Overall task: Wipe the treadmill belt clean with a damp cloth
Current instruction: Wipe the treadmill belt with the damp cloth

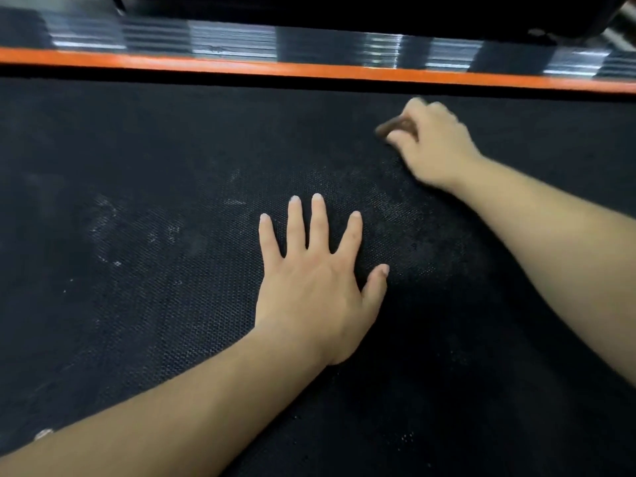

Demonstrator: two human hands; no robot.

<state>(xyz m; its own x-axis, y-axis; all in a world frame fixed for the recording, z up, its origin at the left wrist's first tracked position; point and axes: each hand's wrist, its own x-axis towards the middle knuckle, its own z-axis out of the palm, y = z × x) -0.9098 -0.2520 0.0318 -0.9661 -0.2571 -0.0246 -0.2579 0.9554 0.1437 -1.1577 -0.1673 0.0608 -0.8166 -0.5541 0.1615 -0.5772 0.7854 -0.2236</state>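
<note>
Left hand (309,287) flat on belt (137,321), fingers spread. Right hand (432,146) farther up belt, blurred, fingers curled round cloth (395,126).

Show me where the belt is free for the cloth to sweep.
Bare belt runs left of the right hand and its cloth, between the orange strip and the flat left hand, and left of that hand. Tight between the forearms.
</note>
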